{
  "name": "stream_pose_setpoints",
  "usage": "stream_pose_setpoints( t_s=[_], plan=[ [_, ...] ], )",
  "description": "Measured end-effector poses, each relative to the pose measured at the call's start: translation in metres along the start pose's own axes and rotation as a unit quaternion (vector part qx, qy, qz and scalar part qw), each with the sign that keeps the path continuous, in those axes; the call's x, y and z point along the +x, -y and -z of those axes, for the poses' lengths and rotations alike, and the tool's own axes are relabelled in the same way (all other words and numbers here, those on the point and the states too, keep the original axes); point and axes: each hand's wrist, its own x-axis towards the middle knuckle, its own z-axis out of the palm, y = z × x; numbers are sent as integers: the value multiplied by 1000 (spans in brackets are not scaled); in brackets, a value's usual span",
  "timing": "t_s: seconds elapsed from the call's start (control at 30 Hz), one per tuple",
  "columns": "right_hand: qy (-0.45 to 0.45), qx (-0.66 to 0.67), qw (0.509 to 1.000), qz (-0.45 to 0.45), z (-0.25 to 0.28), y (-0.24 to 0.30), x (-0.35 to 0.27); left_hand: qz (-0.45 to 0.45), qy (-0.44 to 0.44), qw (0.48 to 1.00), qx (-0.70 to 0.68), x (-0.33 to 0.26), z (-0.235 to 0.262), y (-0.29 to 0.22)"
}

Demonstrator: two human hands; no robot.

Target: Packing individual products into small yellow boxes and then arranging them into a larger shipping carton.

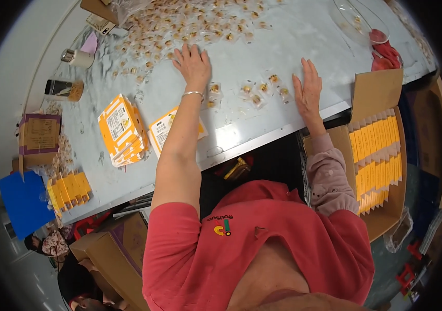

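Observation:
My left hand (194, 67) lies palm down with fingers spread, at the near edge of a wide heap of small clear-wrapped sweets (179, 26). A bracelet circles its wrist. My right hand (309, 93) rests on the table with its fingers stretched out, holding nothing. Just left of it lies a small group of wrapped sweets (256, 99), and a couple more packets (214, 89) sit beside my left wrist. Under my left forearm a flat yellow-and-white carton (161, 129) is partly hidden. A stack of similar cartons (120, 129) stands left of it.
An open cardboard box (397, 202) at the right holds rows of yellow cartons (376, 140). A clear round lid or bowl (358, 23) and a red cloth (385, 54) lie far right. At the left stand a white flask (78, 57), a jar (64, 90) and more yellow cartons (69, 189).

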Motion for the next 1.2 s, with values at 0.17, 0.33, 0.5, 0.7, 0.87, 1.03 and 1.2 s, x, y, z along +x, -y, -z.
stream_pose_setpoints(
  t_s=[0.17,0.33,0.5,0.7,0.87,1.03,1.2],
  plan=[
    [4,-13,1000,-11,2,-2,-3,-27,-25,998,-43,-40,3,-3],
    [0,73,997,-28,5,-9,-5,-25,-26,997,-63,-65,14,-5],
    [55,91,994,9,-3,19,7,19,117,985,-122,-40,41,49],
    [170,-47,979,106,12,37,9,-113,234,933,-251,-52,174,10],
    [200,124,969,82,5,-8,29,-104,346,924,-126,-127,221,49],
    [297,-9,946,129,8,18,4,-75,282,956,28,-188,195,72],
    [240,-62,961,125,7,27,-4,-73,230,969,47,-190,182,65]
  ],
)
